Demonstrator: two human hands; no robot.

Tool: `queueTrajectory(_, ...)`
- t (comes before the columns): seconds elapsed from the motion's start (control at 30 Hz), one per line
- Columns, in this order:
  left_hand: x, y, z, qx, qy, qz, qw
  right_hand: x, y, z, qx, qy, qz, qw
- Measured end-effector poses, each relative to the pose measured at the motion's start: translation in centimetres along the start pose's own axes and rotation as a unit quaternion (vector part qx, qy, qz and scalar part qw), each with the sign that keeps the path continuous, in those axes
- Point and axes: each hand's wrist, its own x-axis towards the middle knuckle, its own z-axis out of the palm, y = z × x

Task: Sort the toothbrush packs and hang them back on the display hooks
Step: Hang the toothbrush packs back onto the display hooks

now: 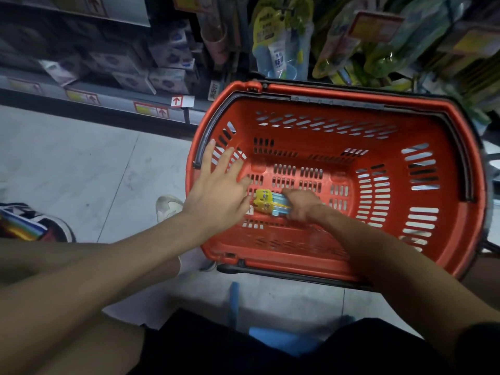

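Toothbrush packs [270, 204]: small stack, yellow and blue, lying flat on the bottom of the red basket [338, 91], which stands on the floor [81, 163].
Position: between the two hands.
Right hand [301, 205]: fingers curled over the blue end, grasping.
Left hand [219, 190]: fingers spread, released, just beside the yellow end.
Long axis: roughly left to right, yellow end pointing left.

The right hand [300, 204] covers most of the toothbrush packs [270, 203] in the basket [324, 91], so their count cannot be told. The hanging packs [281, 41] above are blurred and cut off by the top edge, and their print is unreadable.
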Motion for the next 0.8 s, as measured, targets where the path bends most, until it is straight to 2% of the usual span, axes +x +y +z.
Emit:
queueTrajectory(0.13,0.6,0.0,-0.1,0.002,-0.011,0.005,1.000,-0.8,0.3,-1.6,0.030,0.028,0.014,0.999)
queueTrajectory(0.33,3.0,-1.0,-0.5,-0.020,-0.001,0.019,1.000,-3.1,0.9,-6.9,0.085,0.105,-0.027,0.991)
queueTrajectory(0.63,6.9,-2.6,-1.1,-0.023,0.013,0.076,0.997,-11.2,1.6,-16.4,0.129,0.228,-0.042,0.964)
queueTrajectory(0.8,7.7,-2.3,-2.4,-0.034,0.062,0.077,0.995,-16.0,1.9,-20.0,0.281,0.235,-0.061,0.929)
